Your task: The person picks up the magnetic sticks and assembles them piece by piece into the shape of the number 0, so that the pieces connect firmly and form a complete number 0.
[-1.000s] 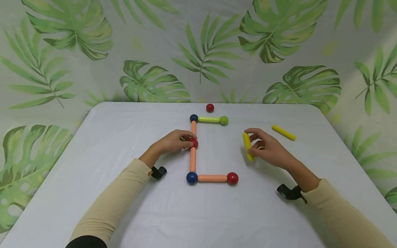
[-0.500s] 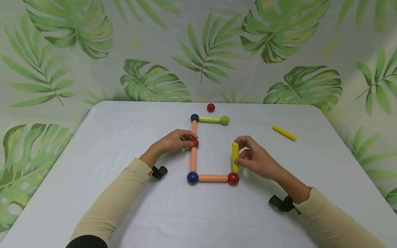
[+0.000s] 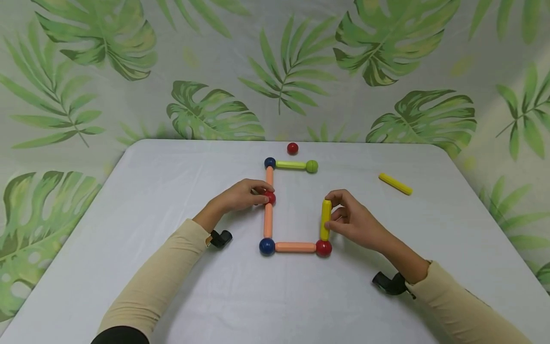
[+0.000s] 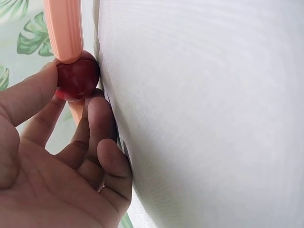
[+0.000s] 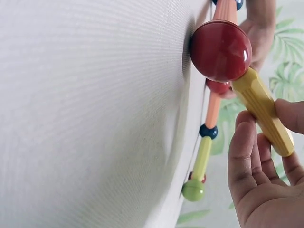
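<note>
My left hand pinches a red ball that joins two orange rods on the left side of the figure. Between thumb and fingers my right hand holds a yellow rod. Its near end meets the red ball at the front right corner, and in the right wrist view the rod slants up off the table. A front orange rod links that ball to a blue ball. At the back, a blue ball, a light green rod and a green ball form a row.
A loose red ball lies near the far edge of the white table. Another yellow rod lies at the back right. A leaf-patterned cloth hangs behind the table.
My right hand has moved left and toward me with the yellow rod, bringing its end to the front right red ball. My left hand stays on its red ball.
</note>
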A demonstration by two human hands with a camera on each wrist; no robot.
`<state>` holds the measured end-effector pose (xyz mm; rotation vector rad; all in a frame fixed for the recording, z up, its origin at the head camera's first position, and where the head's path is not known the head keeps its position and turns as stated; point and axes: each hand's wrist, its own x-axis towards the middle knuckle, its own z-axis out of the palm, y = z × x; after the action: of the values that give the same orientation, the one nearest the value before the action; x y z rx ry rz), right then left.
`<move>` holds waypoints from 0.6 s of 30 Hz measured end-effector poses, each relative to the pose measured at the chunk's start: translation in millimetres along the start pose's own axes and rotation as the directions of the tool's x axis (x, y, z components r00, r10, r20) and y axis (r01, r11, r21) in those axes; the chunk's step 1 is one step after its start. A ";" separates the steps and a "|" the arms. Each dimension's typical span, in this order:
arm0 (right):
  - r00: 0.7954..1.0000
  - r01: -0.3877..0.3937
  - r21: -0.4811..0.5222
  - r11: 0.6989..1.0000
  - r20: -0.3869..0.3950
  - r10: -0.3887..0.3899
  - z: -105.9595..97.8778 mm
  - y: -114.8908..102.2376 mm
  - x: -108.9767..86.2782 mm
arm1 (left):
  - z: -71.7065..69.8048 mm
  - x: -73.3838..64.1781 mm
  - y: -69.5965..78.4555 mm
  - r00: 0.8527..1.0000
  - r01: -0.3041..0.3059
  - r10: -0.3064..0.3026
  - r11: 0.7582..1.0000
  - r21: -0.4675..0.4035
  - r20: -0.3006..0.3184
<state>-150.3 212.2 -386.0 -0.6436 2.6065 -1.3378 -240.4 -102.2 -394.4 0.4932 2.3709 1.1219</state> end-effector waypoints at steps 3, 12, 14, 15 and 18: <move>1.000 0.000 -0.003 1.000 0.003 0.000 -0.2 0.6 0.3 | -0.2 0.6 -0.6 1.000 -0.001 0.001 1.000 0.003 -0.001; 1.000 -0.015 -0.105 0.994 0.012 0.017 -5.8 5.6 6.9 | -0.4 0.7 -1.3 1.000 -0.004 0.004 1.000 -0.003 -0.004; 1.000 -0.022 -0.114 0.993 0.020 0.024 -7.5 8.5 10.1 | -0.2 0.6 -1.0 1.000 -0.005 0.005 1.000 -0.001 -0.003; 0.999 -0.021 -0.114 0.993 0.025 0.024 -8.4 10.1 11.5 | -0.1 0.8 -0.9 1.000 -0.004 0.004 1.000 0.000 -0.003; 0.998 -0.028 -0.107 0.994 0.046 0.033 -10.5 13.7 16.2 | -0.4 1.0 -1.0 1.000 -0.001 0.001 1.000 0.005 -0.005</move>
<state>-172.4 220.0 -389.6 -0.6399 2.6523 -1.1663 -241.6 -102.6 -395.2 0.4934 2.3780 1.1195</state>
